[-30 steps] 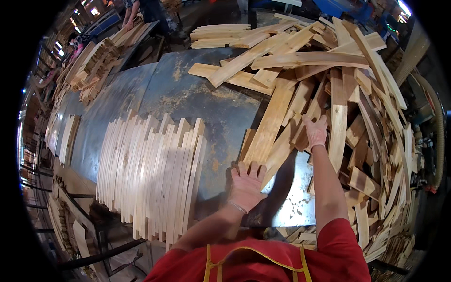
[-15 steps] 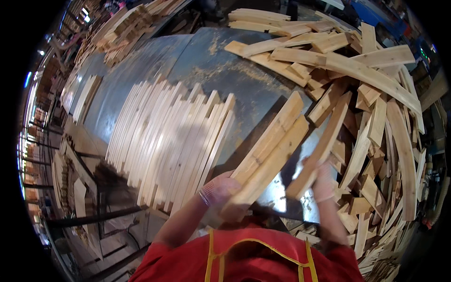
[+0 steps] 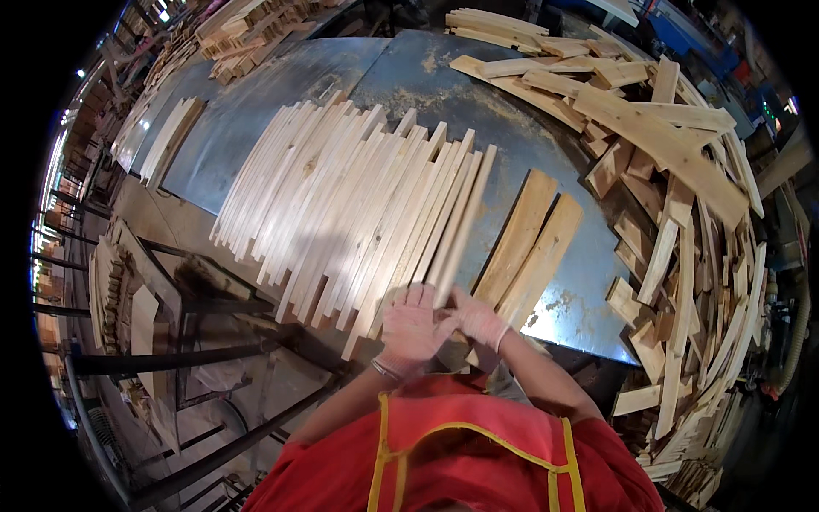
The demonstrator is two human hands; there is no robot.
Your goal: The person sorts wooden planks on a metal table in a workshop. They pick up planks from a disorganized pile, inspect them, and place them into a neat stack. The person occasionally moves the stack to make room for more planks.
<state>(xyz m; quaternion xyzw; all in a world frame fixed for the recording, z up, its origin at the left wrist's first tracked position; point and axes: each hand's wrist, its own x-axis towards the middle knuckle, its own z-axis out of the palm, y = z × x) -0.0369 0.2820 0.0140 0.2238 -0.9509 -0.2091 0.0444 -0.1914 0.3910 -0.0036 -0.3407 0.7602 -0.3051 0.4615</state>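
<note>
A row of pale wooden strips (image 3: pixel 341 213) lies side by side on the metal table. At its right edge one slightly blurred wooden strip (image 3: pixel 464 226) leans close to the row, its near end in my gloved right hand (image 3: pixel 479 319). My gloved left hand (image 3: pixel 411 329) lies against the near ends of the strips, fingers stretched out and thumb toward the right hand. Just right of the row, two wider boards lie flat: a left board (image 3: pixel 519 235) and a right board (image 3: pixel 546 256), with a narrow gap between them.
A large jumbled heap of boards (image 3: pixel 665 162) covers the right side. The metal table (image 3: pixel 401 72) carries scattered sawdust. Two or so strips (image 3: pixel 171 141) lie at the far left, and stacked wood (image 3: pixel 256 38) stands behind. A dark metal rail (image 3: pixel 171 358) runs at lower left.
The two boards have gone from my left hand to the table. The piece in my right hand has come left from the heap's side to the row. Both hands are now close together.
</note>
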